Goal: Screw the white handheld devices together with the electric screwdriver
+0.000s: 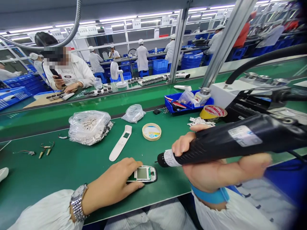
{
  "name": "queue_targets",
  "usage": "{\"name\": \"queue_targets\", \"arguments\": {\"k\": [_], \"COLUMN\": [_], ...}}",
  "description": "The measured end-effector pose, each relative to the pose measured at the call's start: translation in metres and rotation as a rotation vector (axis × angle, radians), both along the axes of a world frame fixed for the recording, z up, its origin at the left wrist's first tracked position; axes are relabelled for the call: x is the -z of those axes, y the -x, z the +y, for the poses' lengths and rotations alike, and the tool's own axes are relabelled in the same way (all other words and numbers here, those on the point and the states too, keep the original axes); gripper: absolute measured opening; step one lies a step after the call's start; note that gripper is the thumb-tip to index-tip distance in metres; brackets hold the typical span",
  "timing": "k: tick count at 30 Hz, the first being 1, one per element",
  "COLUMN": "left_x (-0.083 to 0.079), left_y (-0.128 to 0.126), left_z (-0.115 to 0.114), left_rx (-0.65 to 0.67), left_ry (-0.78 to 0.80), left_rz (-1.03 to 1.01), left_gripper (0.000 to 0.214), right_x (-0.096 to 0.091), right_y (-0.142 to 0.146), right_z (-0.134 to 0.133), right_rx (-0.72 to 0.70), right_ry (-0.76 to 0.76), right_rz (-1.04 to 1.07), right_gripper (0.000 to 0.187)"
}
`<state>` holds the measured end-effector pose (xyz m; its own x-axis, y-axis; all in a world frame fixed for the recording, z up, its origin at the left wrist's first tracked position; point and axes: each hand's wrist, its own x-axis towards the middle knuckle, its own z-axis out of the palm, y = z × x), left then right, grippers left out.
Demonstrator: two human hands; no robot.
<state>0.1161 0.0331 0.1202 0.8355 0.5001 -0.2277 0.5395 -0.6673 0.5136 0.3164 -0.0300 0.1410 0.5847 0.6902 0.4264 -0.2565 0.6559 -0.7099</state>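
Observation:
My left hand [122, 179] grips a small white device housing [154, 175] flat on the green bench, thumb and fingers on its two sides. A circuit board with a grey display [142, 173] shows in the housing; its left end is under my palm. My right hand [203, 166] is wrapped round a black electric screwdriver [216, 140] with a white label near its nose. Its thin bit points left, just right of the housing and apart from it. Behind my left hand lies a white handheld casing [121, 143] with a small dark window.
A bag of small parts [90, 126], a bag of screws [133, 113] and a tape ring [152, 132] lie farther back. A blue tray [172, 107], yellow tape [212, 112] and white machine [223, 92] stand at the right. Loose wired parts [46, 149] lie left. A co-worker [69, 70] sits across.

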Motion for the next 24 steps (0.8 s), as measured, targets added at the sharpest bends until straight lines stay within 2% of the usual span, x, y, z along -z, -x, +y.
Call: {"name": "queue_targets", "arguments": {"k": [3,7,11,14,18,21,24], "left_x": [0.005,0.007,0.010,0.014,0.018,0.019,0.018], "left_y": [0.006,0.011,0.008,0.002,-0.007,-0.011,-0.012], "left_z": [-0.003,-0.001,0.011,0.023,0.031,0.030,0.028], "left_rx": [-0.007,-0.043,-0.154,-0.208,-0.132,-0.096,-0.087], "left_ry": [0.019,0.096,0.129,0.003,-0.169,-0.234,-0.249], "left_rz": [-0.031,-0.079,-0.216,-0.291,-0.301,-0.323,-0.355], "left_gripper": [0.042,0.065,0.035,0.025,0.028,0.019,0.019], "right_x": [0.009,0.021,0.024,0.014,-0.008,-0.019,-0.022], "right_y": [0.007,0.017,0.024,0.024,0.024,0.025,0.027], "right_z": [0.018,0.041,0.050,0.045,0.031,0.024,0.022], "right_rx": [-0.039,-0.122,-0.152,-0.119,-0.064,-0.014,0.015], "right_ry": [-0.020,-0.051,-0.045,-0.020,0.008,0.032,0.020], "right_rz": [0.002,-0.010,-0.016,0.013,0.030,-0.021,-0.024], "right_gripper": [0.059,0.059,0.057,0.057,0.059,0.058,0.057]}}
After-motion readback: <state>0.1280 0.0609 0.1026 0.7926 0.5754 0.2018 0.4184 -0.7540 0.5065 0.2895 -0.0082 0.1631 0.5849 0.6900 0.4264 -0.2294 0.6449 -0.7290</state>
